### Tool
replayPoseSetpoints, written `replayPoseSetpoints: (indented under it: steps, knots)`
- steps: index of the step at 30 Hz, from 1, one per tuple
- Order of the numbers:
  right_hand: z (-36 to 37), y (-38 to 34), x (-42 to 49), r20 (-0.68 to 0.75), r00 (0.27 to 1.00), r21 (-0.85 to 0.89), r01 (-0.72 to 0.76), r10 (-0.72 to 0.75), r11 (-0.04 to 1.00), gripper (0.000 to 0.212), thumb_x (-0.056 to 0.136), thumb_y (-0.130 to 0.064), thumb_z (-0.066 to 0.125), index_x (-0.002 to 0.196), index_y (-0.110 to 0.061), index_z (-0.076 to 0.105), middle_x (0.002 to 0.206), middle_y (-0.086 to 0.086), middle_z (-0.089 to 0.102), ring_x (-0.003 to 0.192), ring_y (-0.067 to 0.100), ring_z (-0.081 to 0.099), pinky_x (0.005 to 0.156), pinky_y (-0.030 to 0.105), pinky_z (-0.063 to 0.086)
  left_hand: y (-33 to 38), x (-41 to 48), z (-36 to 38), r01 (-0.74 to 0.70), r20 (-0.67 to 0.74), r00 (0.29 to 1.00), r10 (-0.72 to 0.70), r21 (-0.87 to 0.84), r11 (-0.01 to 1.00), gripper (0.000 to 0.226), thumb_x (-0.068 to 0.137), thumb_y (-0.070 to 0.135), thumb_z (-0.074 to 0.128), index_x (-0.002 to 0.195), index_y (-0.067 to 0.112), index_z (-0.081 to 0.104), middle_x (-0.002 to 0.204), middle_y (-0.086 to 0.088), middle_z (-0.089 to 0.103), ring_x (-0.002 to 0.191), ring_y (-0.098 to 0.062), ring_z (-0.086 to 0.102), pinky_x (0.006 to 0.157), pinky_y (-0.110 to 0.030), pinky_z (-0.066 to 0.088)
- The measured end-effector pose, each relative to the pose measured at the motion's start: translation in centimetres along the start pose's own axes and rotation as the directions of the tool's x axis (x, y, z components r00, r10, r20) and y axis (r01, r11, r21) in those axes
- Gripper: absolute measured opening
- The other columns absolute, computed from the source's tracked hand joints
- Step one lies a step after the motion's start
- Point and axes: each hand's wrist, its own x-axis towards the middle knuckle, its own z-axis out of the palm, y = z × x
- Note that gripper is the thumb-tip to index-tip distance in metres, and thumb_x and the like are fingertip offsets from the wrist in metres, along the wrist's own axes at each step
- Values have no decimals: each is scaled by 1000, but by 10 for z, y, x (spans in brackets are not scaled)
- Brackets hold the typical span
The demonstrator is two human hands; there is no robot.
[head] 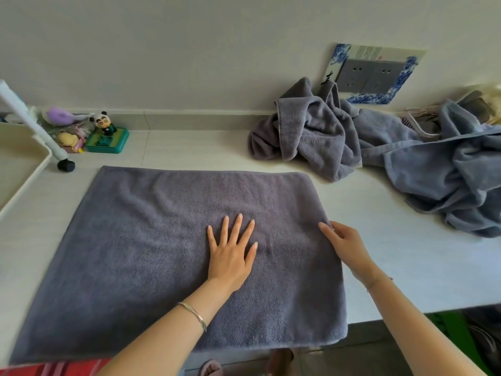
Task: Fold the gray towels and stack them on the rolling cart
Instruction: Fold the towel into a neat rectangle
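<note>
Flat, towel [151, 240] long axis left-right.

Silver bangle [193, 316] by left hand [230, 256], thin cord [379, 281] by right hand [347, 248].

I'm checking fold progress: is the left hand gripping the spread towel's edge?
No, the left hand lies flat, fingers spread, on the middle of the spread gray towel.

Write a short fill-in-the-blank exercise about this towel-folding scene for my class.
1. The left hand lies ___ on the spread towel.
2. The right hand is at this towel's ___ edge.
3. A ___ figurine stands by the wall.
4. Another gray towel lies ___ below the wall socket.

Missing words: flat, right, panda, crumpled.
</note>
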Motion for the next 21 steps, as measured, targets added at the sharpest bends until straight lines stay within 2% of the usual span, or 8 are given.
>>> replayPoseSetpoints:
  steps: [4, 7, 9, 11, 13, 15, 18, 21]
  knots:
    - [-5, -40, 0, 42, 998, 112, 47, -52, 993, 31, 96, -29, 53, 86, -3, 68, 82, 5, 69, 77, 12, 60, 75, 31, 50, 9, 11, -6, -26, 17, 1000, 26, -3, 1000, 64, 87, 56, -10, 148, 36, -6, 159, 6, -7, 146, -25, -12, 112, -55, -13]
    - [3, -77, -6, 188, 976, 243, 59, -107, 968, 24, 97, -23, 51, 107, -8, 67, 104, 18, 70, 91, 23, 65, 85, 42, 50, 2, 10, -21, -25, 22, 999, 31, -251, 968, 50, 100, 47, 9, 149, 37, 11, 159, 10, 4, 146, -14, -9, 117, -42, -11]
    - [17, -101, -10, 260, 951, 299, 86, -167, 950, 24, 98, -21, 50, 114, -12, 65, 106, 17, 69, 92, 24, 66, 79, 37, 53, -17, 1, -31, -17, -38, 999, 3, -382, 924, 47, 102, 42, 15, 148, 36, 22, 158, 10, 16, 146, -11, -1, 119, -35, -6]
    - [43, -122, -10, 311, 925, 346, 105, -219, 932, 25, 96, -24, 52, 115, -14, 64, 102, 21, 68, 85, 23, 63, 73, 32, 51, -45, -17, -40, 8, -100, 994, -53, -408, 913, 53, 99, 50, 10, 145, 35, 32, 155, 10, 23, 146, -11, 4, 118, -34, -5]
    - [77, -141, -9, 344, 904, 396, 107, -255, 912, 37, 89, -36, 61, 116, -11, 62, 97, 30, 61, 89, 27, 50, 79, 40, 38, -78, -38, -46, 55, -146, 982, -121, -390, 919, 71, 89, 59, -2, 142, 35, 38, 154, 10, 26, 146, -12, 5, 118, -35, -4]
    - [119, -157, -9, 377, 881, 426, 109, -285, 898, 40, 87, -36, 62, 115, -8, 61, 93, 17, 54, 91, 25, 42, 79, 41, 31, -111, -58, -51, 142, -149, 966, -212, -377, 915, 74, 88, 60, -6, 142, 35, 38, 154, 9, 26, 147, -13, 4, 118, -38, -5]
    - [178, -173, -12, 438, 840, 432, 117, -321, 894, 31, 93, -27, 53, 114, -7, 61, 89, 12, 53, 83, 23, 45, 76, 39, 36, -145, -81, -53, 271, -113, 936, -335, -378, 885, 67, 92, 52, -2, 144, 33, 36, 155, 7, 25, 147, -16, 3, 118, -41, -6]
    - [229, -178, -18, 506, 818, 290, 137, -273, 947, 33, 100, -23, 45, 129, -10, 51, 84, 10, 62, 69, 15, 60, 66, 27, 52, -171, -98, -50, 356, -103, 900, -423, -385, 851, 59, 96, 44, 3, 142, 30, 38, 154, 5, 28, 147, -19, 7, 118, -45, -3]
